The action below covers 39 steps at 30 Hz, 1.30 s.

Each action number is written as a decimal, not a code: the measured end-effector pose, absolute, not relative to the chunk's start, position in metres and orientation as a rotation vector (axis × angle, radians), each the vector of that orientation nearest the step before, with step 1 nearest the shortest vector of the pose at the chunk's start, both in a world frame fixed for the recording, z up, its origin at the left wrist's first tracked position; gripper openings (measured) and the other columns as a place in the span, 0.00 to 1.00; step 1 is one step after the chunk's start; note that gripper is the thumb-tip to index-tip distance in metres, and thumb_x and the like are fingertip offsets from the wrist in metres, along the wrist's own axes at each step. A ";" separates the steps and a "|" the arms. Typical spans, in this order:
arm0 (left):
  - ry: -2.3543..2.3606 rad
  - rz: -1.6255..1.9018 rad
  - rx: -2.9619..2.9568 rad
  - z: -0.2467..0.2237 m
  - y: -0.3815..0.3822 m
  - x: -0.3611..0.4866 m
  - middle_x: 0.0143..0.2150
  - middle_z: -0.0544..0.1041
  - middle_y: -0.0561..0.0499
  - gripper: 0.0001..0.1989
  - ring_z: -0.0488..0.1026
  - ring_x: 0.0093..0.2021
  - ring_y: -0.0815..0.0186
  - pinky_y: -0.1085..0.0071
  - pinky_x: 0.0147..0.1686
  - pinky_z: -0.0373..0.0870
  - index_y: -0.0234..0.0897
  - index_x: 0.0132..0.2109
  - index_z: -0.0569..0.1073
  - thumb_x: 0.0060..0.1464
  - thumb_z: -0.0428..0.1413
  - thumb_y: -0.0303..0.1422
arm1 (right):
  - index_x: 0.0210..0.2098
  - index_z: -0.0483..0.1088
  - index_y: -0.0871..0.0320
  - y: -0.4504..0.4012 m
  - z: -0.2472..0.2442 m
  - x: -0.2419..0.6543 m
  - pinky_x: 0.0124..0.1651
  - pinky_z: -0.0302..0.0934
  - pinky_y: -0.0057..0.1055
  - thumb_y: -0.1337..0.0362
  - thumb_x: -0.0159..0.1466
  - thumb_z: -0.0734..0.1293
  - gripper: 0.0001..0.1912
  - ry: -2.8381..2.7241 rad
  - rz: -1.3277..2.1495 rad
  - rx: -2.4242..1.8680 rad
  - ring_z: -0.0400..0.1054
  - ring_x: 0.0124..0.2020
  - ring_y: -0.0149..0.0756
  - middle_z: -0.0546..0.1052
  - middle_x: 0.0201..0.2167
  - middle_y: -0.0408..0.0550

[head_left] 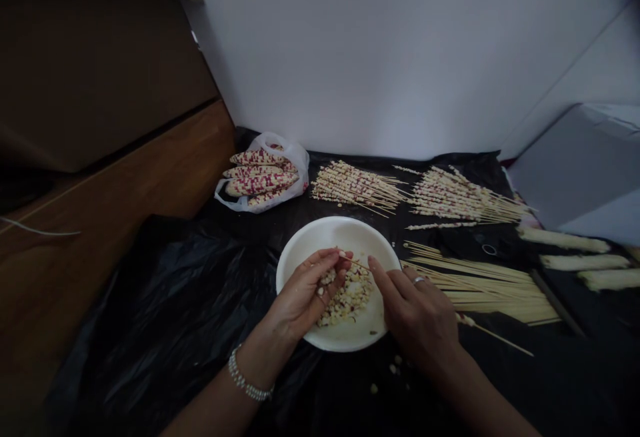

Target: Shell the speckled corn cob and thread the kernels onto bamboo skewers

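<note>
Black plastic [190, 290] before a white wall [375, 57].
Left hand [306, 295] pinches a kernel [342, 253], right hand [419, 309] a skewer [358, 264], above a bowl [311, 239].

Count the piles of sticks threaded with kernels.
2. The first pile lies beyond the bowl; the second pile lies to its right. A loose stick beside the right hand is apart from both. Single sticks may be hidden.

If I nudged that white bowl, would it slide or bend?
The white bowl would probably keep its shape, since its rounded wall looks rigid. It may slide, as the black plastic sheeting beneath looks glossy. The corn kernels inside would likely shift, being loose and small.
</note>
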<state>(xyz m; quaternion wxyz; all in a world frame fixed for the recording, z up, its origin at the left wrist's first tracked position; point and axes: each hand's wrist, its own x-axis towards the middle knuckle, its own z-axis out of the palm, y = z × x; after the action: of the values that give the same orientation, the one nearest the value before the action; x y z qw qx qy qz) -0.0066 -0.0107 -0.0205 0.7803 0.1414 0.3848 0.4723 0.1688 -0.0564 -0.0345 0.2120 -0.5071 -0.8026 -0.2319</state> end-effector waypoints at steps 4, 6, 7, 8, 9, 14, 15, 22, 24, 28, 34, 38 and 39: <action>0.812 1.023 0.203 -0.022 -0.009 -0.007 0.35 0.78 0.45 0.03 0.76 0.33 0.70 0.79 0.32 0.76 0.28 0.35 0.76 0.50 0.58 0.22 | 0.54 0.66 0.64 -0.056 -0.035 0.168 0.34 0.52 0.32 0.77 0.61 0.58 0.22 -2.214 -0.629 -1.391 0.61 0.31 0.35 0.71 0.27 0.46; 0.792 0.998 0.136 -0.023 -0.008 -0.008 0.35 0.78 0.45 0.04 0.76 0.32 0.70 0.78 0.32 0.77 0.28 0.35 0.76 0.50 0.58 0.20 | 0.55 0.65 0.64 -0.056 -0.035 0.168 0.34 0.52 0.32 0.77 0.60 0.58 0.23 -2.212 -0.622 -1.397 0.61 0.31 0.34 0.71 0.26 0.46; 0.780 0.987 0.109 -0.024 -0.008 -0.008 0.35 0.78 0.45 0.06 0.76 0.32 0.70 0.78 0.33 0.77 0.28 0.36 0.76 0.49 0.58 0.19 | 0.55 0.65 0.63 -0.056 -0.036 0.168 0.34 0.52 0.32 0.77 0.60 0.58 0.24 -2.208 -0.620 -1.401 0.61 0.31 0.34 0.72 0.26 0.46; 0.768 0.980 0.091 -0.024 -0.008 -0.008 0.35 0.78 0.44 0.07 0.77 0.32 0.70 0.78 0.33 0.77 0.28 0.37 0.76 0.49 0.58 0.19 | 0.56 0.64 0.63 -0.056 -0.036 0.168 0.34 0.52 0.31 0.77 0.60 0.58 0.24 -2.206 -0.617 -1.404 0.61 0.31 0.34 0.72 0.27 0.46; 0.756 0.978 0.082 -0.025 -0.007 -0.008 0.36 0.78 0.44 0.08 0.77 0.33 0.70 0.78 0.34 0.77 0.27 0.39 0.76 0.50 0.57 0.18 | 0.57 0.64 0.62 -0.057 -0.036 0.168 0.34 0.52 0.31 0.77 0.60 0.58 0.25 -2.204 -0.614 -1.405 0.61 0.31 0.34 0.72 0.27 0.46; 0.743 0.979 0.099 -0.027 -0.007 -0.009 0.37 0.78 0.44 0.09 0.77 0.33 0.71 0.79 0.35 0.76 0.28 0.40 0.76 0.51 0.57 0.19 | 0.55 0.66 0.64 -0.057 -0.035 0.168 0.34 0.52 0.31 0.76 0.60 0.59 0.23 -2.189 -0.618 -1.392 0.62 0.31 0.34 0.72 0.27 0.46; 0.748 0.977 0.107 -0.027 -0.007 -0.009 0.37 0.78 0.44 0.09 0.76 0.33 0.71 0.79 0.36 0.76 0.28 0.40 0.76 0.50 0.57 0.19 | 0.54 0.66 0.64 -0.057 -0.035 0.168 0.34 0.52 0.31 0.76 0.60 0.59 0.22 -2.190 -0.619 -1.391 0.62 0.31 0.34 0.72 0.27 0.46; 0.876 1.005 0.158 -0.027 -0.008 -0.008 0.37 0.79 0.48 0.09 0.76 0.35 0.73 0.79 0.39 0.73 0.32 0.37 0.77 0.46 0.62 0.21 | 0.54 0.67 0.62 -0.059 -0.033 0.165 0.33 0.50 0.31 0.75 0.60 0.60 0.22 -2.167 -0.662 -1.427 0.60 0.28 0.33 0.72 0.26 0.45; 0.897 1.021 0.189 -0.026 -0.009 -0.007 0.36 0.79 0.49 0.08 0.75 0.34 0.73 0.80 0.38 0.73 0.33 0.36 0.77 0.45 0.62 0.21 | 0.54 0.67 0.63 -0.061 -0.033 0.164 0.32 0.50 0.32 0.75 0.60 0.60 0.22 -2.170 -0.673 -1.439 0.60 0.28 0.33 0.71 0.25 0.45; 0.919 1.100 0.290 -0.026 -0.011 -0.003 0.31 0.78 0.50 0.07 0.74 0.30 0.75 0.83 0.33 0.72 0.31 0.33 0.77 0.43 0.63 0.20 | 0.54 0.66 0.65 -0.065 -0.033 0.161 0.33 0.50 0.32 0.75 0.60 0.60 0.22 -2.185 -0.665 -1.477 0.60 0.29 0.34 0.71 0.26 0.46; 0.893 1.066 0.325 -0.025 -0.011 -0.003 0.32 0.78 0.49 0.10 0.74 0.31 0.74 0.83 0.33 0.73 0.32 0.36 0.78 0.43 0.63 0.20 | 0.54 0.65 0.65 -0.065 -0.037 0.160 0.33 0.49 0.32 0.75 0.60 0.60 0.22 -2.168 -0.662 -1.470 0.60 0.28 0.33 0.71 0.26 0.45; 0.886 1.037 0.304 -0.024 -0.011 -0.005 0.33 0.78 0.49 0.09 0.74 0.30 0.75 0.82 0.33 0.73 0.32 0.37 0.78 0.44 0.64 0.23 | 0.55 0.65 0.64 -0.064 -0.037 0.160 0.34 0.50 0.32 0.76 0.60 0.60 0.23 -2.154 -0.671 -1.451 0.60 0.29 0.33 0.72 0.27 0.45; 0.885 1.025 0.301 -0.025 -0.011 -0.006 0.32 0.78 0.49 0.09 0.74 0.29 0.75 0.82 0.32 0.73 0.31 0.36 0.79 0.43 0.64 0.23 | 0.55 0.65 0.64 -0.064 -0.037 0.161 0.34 0.50 0.31 0.76 0.60 0.60 0.23 -2.151 -0.675 -1.444 0.60 0.29 0.33 0.72 0.27 0.45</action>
<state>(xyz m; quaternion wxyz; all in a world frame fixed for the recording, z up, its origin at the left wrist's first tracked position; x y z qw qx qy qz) -0.0055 -0.0113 -0.0245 0.7689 0.1389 0.4078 0.4725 0.1606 -0.0644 -0.0370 0.2302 -0.5248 -0.7819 -0.2455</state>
